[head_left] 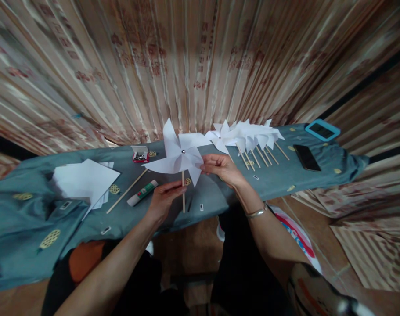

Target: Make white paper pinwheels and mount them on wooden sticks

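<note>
Left grip [165,198] holds slender pale wooden stick [183,204], right grip [223,169] pinches white paper pinwheel [177,163] by one blade; adjustment apparently in hand, next move calls for light pressure.

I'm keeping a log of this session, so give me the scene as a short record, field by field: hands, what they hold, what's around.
Left hand: grips the stick of a white pinwheel
Right hand: pinches one blade of the same pinwheel
Pinwheel centre: pin in place
Left side: paper, loose stick, glue stick on its side
Behind these: open red box
Right side: row of pinwheels, phone, blue-framed device
Surface: patterned cloth
Backdrop: curtain
</note>
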Tool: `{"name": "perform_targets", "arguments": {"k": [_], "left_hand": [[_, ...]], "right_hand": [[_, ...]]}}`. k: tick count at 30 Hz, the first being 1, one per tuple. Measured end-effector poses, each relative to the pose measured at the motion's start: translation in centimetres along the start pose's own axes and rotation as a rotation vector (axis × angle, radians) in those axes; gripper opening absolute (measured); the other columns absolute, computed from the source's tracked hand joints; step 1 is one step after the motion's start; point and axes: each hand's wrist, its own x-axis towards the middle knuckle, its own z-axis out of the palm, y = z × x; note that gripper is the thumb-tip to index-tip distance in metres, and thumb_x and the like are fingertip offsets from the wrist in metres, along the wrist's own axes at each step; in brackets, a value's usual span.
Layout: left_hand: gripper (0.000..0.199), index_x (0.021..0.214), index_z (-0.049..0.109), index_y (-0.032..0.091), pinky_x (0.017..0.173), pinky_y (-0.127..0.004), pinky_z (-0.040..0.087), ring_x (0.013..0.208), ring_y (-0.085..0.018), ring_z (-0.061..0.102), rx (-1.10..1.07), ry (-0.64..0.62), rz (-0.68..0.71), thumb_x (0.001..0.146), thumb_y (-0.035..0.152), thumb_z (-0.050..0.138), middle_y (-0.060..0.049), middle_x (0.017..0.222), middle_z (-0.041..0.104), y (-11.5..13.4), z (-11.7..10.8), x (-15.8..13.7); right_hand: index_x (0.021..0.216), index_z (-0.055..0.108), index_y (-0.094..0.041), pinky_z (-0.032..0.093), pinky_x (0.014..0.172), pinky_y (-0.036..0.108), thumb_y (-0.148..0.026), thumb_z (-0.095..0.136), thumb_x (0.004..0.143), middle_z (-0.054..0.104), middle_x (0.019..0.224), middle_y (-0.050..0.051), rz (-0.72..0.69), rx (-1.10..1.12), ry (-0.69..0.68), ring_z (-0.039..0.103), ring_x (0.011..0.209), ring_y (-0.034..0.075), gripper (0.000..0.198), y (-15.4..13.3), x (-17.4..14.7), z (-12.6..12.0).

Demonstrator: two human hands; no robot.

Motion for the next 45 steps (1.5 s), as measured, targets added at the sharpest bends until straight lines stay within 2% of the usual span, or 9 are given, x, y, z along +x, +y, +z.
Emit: {"name": "perform_targets", "arguments": {"k": [4,10,13,17,21,31,39,42,45], "left_hand": [[0.034,0.082,0.078,0.015,0.096,-0.040,0.051,0.100,-0.031,0.070,-0.002,-0.014,0.017,0.052,0.027,0.090,-0.010,0.090,0.079,-0.1,0.0,0.1],[0.035,0.084,0.079,0.015,0.097,-0.040,0.050,0.093,-0.029,0.071,-0.014,-0.030,0.018,0.052,0.027,0.090,-0.010,0.088,0.079,0.1,0.1,0.0],[0.035,0.084,0.080,0.015,0.096,-0.039,0.051,0.093,-0.028,0.072,-0.002,-0.045,0.013,0.052,0.027,0.090,-0.009,0.088,0.079,0.0,0.1,-0.1],[0.035,0.083,0.079,0.015,0.095,-0.037,0.051,0.092,-0.027,0.072,0.006,-0.037,-0.011,0.052,0.026,0.090,-0.009,0.088,0.079,-0.4,0.1,-0.1],[0.031,0.080,0.080,0.017,0.093,-0.036,0.051,0.087,-0.024,0.072,-0.005,-0.040,-0.027,0.051,0.026,0.091,-0.007,0.084,0.079,-0.5,0.1,0.0],[0.035,0.079,0.080,0.019,0.083,-0.031,0.050,0.079,-0.020,0.068,0.030,-0.052,-0.001,0.048,0.030,0.092,-0.005,0.078,0.077,-0.5,0.1,0.1],[0.019,0.073,0.080,0.023,0.088,-0.030,0.048,0.081,-0.018,0.067,-0.030,-0.051,0.046,0.055,0.024,0.087,-0.001,0.080,0.077,-0.2,0.5,-0.2],[0.022,0.076,0.080,0.022,0.091,-0.031,0.048,0.086,-0.019,0.067,-0.052,-0.037,0.056,0.055,0.025,0.086,-0.002,0.084,0.078,0.0,0.4,-0.1],[0.024,0.074,0.079,0.021,0.092,-0.032,0.048,0.086,-0.019,0.067,-0.074,0.014,0.062,0.052,0.026,0.088,-0.001,0.082,0.077,0.2,0.2,0.3]], "right_hand": [[0.076,0.073,-0.019,0.043,0.056,0.021,-0.036,0.093,0.052,0.072,0.067,-0.004,0.008,0.013,-0.034,0.063,0.060,0.010,0.036,0.0,-0.1,0.3],[0.076,0.073,-0.019,0.046,0.062,0.022,-0.039,0.093,0.049,0.071,0.068,-0.004,0.033,0.065,-0.062,0.061,0.062,0.010,0.039,-0.3,-0.4,0.7],[0.073,0.071,-0.019,0.046,0.064,0.022,-0.047,0.092,0.052,0.068,0.068,-0.004,0.028,0.096,-0.039,0.058,0.064,0.010,0.040,-0.5,-0.4,0.9],[0.065,0.065,-0.019,0.042,0.055,0.021,-0.060,0.084,0.058,0.058,0.058,-0.006,0.040,0.179,0.008,0.051,0.056,0.008,0.046,-0.4,-0.2,1.2],[0.061,0.063,-0.018,0.037,0.049,0.019,-0.050,0.089,0.054,0.055,0.054,-0.007,0.058,0.195,0.041,0.046,0.051,0.006,0.042,-0.2,0.1,1.5],[0.069,0.069,-0.017,0.052,0.059,0.018,-0.044,0.092,0.054,0.067,0.065,-0.005,0.167,0.267,-0.018,0.060,0.058,0.007,0.038,0.6,0.3,1.9],[0.073,0.073,-0.019,0.050,0.057,0.019,-0.041,0.094,0.049,0.069,0.067,-0.003,0.224,0.367,0.021,0.061,0.061,0.008,0.039,1.9,0.4,3.3],[0.076,0.074,-0.020,0.049,0.058,0.022,-0.047,0.092,0.053,0.071,0.070,-0.001,0.214,0.286,0.006,0.062,0.064,0.011,0.039,1.7,0.0,3.4],[0.081,0.076,-0.020,0.046,0.057,0.023,-0.050,0.087,0.061,0.074,0.075,0.000,0.139,0.028,-0.035,0.062,0.065,0.011,0.038,0.7,-0.6,2.3]]}}
